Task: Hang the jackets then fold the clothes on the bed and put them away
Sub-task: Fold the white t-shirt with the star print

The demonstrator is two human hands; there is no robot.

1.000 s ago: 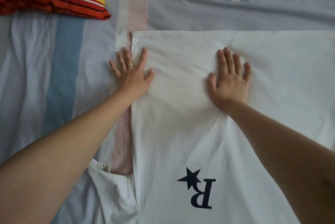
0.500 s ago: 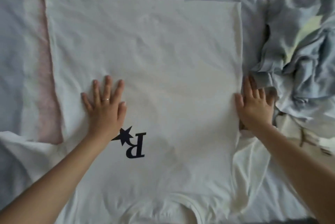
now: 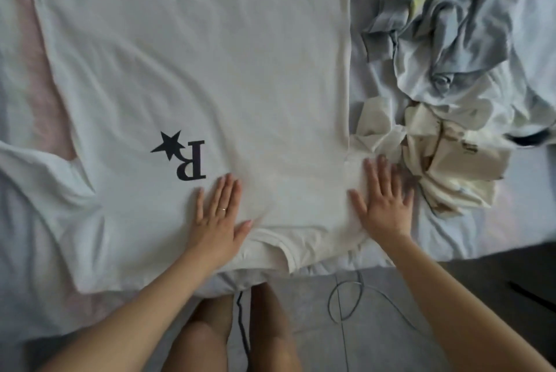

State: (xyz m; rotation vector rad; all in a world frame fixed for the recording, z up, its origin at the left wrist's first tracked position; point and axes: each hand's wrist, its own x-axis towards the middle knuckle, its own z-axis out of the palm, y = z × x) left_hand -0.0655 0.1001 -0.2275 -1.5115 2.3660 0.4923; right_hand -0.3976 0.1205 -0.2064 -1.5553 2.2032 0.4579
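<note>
The left hand [image 3: 218, 218] lies flat and palm-down on a white T-shirt [image 3: 192, 64], fingers extended and close together, thumb splayed to the right, a thin ring [image 3: 223, 208] on one finger. It rests near the shirt's near edge, just beside and to the right of a dark star-and-letter-R logo [image 3: 180, 155] (printed upside down from the wearer's viewpoint). The right hand [image 3: 383, 206] is also flat and palm-down, fingers spread apart, pressing on the shirt's right sleeve area at the near right corner of the garment. Neither hand grips anything. The T-shirt is spread front-up across the bed [image 3: 469, 239], its collar [image 3: 279, 243] toward the near edge between the two hands, its left sleeve [image 3: 45, 179] bunched at the left. A pink strip of bedding [image 3: 36, 64] shows along the shirt's left side. To the right of the shirt, a crumpled cream garment [image 3: 436, 167] sits touching the right hand's fingertips, and farther away a rumpled pale blue-grey garment [image 3: 445, 28] lies in a heap. Below the bed edge, the person's bare legs [image 3: 240, 332] and a looped grey cable [image 3: 346, 299] on the floor are visible.
</note>
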